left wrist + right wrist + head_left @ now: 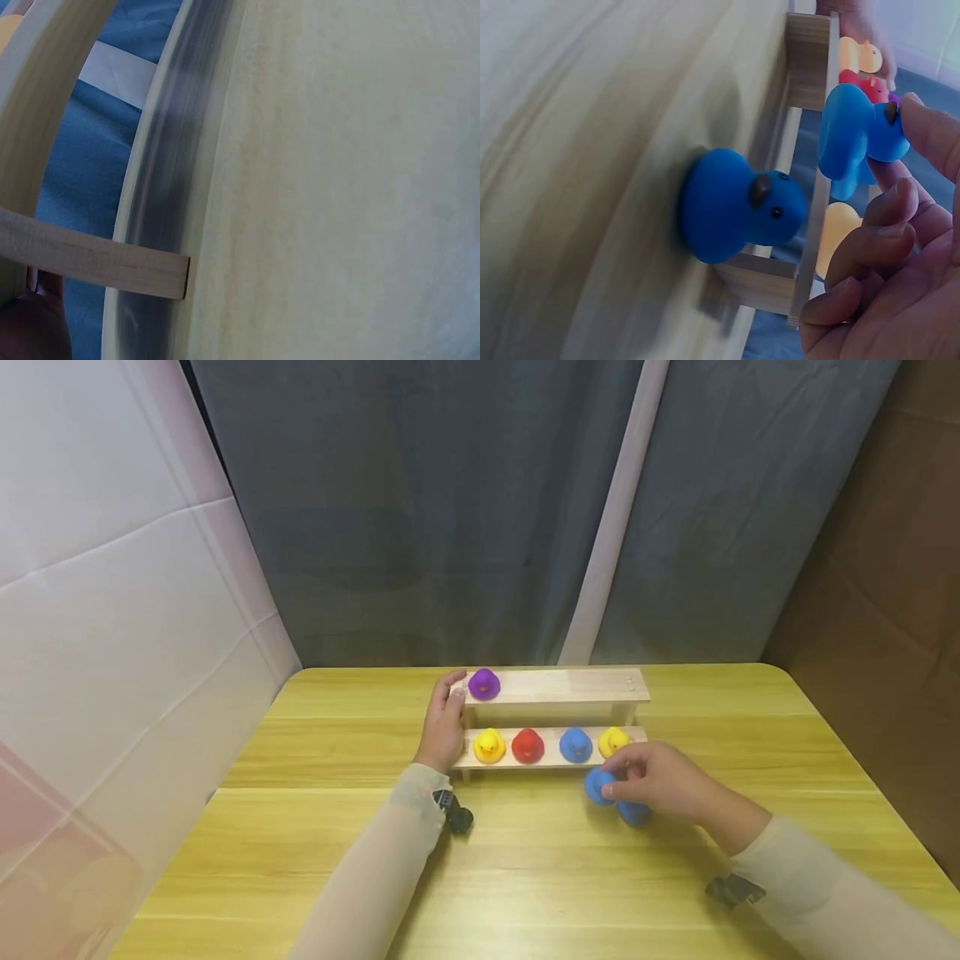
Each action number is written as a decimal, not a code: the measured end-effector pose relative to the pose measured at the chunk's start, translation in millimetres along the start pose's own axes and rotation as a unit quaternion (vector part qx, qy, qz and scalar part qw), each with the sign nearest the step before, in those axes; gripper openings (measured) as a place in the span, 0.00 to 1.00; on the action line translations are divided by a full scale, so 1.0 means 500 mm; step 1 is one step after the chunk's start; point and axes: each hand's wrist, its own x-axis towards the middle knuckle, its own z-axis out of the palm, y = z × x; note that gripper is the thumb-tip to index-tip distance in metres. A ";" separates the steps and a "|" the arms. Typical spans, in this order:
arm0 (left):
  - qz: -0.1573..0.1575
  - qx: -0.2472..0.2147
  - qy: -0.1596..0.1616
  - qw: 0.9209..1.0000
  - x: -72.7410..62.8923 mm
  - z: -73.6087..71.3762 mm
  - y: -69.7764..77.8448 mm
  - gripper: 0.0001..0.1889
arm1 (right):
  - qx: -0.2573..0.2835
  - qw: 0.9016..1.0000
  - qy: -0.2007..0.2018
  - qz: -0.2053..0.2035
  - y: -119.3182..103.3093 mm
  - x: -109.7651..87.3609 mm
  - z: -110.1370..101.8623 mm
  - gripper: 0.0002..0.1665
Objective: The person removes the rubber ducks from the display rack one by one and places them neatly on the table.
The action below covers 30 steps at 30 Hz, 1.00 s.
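My right hand (660, 781) pinches a blue rubber duck (598, 786) by its head between thumb and fingertips, just in front of the lower shelf. In the right wrist view a second blue rubber duck (724, 206) sits on the table below the held one. At the left end of the two-tier wooden rack (558, 685), my left hand (444, 727) grips the edge with thumb and fingers. A purple duck (483, 684) stands on the upper tier. Along the lower tier sit a yellow duck (489, 746), a red duck (528, 746), a blue duck (576, 745) and another yellow duck (613, 741).
The wood-grain table (525, 877) extends around the rack. A grey curtain (420, 510) hangs behind it, with a white wall sheet (112, 568) at left and a brown panel (892, 610) at right.
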 end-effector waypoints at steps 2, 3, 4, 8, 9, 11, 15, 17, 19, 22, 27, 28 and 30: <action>-0.002 0.000 0.001 1.000 0.000 0.000 0.001 0.22 | 0.001 1.000 -0.004 -0.003 0.003 0.000 0.003 0.17; -0.002 0.000 0.002 1.000 0.000 0.000 0.001 0.21 | 0.002 1.000 -0.005 -0.005 0.004 0.000 0.004 0.17; -0.003 0.001 0.002 1.000 0.000 0.000 0.001 0.21 | 0.001 1.000 -0.005 -0.008 0.006 0.001 0.005 0.17; -0.007 0.002 -0.001 1.000 -0.001 -0.001 0.002 0.22 | -0.001 1.000 -0.005 -0.014 0.012 0.003 0.010 0.16; -0.009 0.004 -0.001 1.000 -0.001 -0.001 0.002 0.22 | -0.001 1.000 -0.005 -0.012 0.013 0.003 0.011 0.16; -0.012 0.003 -0.003 1.000 -0.002 -0.001 0.003 0.22 | 0.000 1.000 -0.006 -0.009 0.015 0.003 0.014 0.16; -0.015 0.003 -0.002 1.000 -0.002 -0.001 0.003 0.22 | -0.003 1.000 -0.004 -0.004 0.016 0.001 0.020 0.15; -0.015 0.003 -0.003 1.000 -0.002 -0.001 0.003 0.22 | -0.005 1.000 -0.001 -0.005 0.016 0.000 0.022 0.15; -0.015 0.005 -0.001 1.000 -0.001 0.000 0.003 0.22 | -0.006 1.000 0.001 -0.004 0.017 0.000 0.025 0.14; -0.013 0.004 -0.002 1.000 -0.001 0.000 0.002 0.22 | -0.010 1.000 0.002 -0.005 0.020 0.001 0.029 0.14; -0.009 0.004 -0.003 1.000 -0.001 0.000 0.003 0.23 | -0.030 1.000 0.008 -0.004 0.026 0.004 0.036 0.14; -0.008 0.003 -0.002 1.000 -0.001 -0.001 0.003 0.23 | -0.034 0.999 0.009 -0.003 0.026 0.004 0.037 0.14; -0.005 0.002 -0.003 1.000 -0.002 -0.001 0.004 0.23 | -0.040 0.999 0.010 0.001 0.026 0.004 0.038 0.14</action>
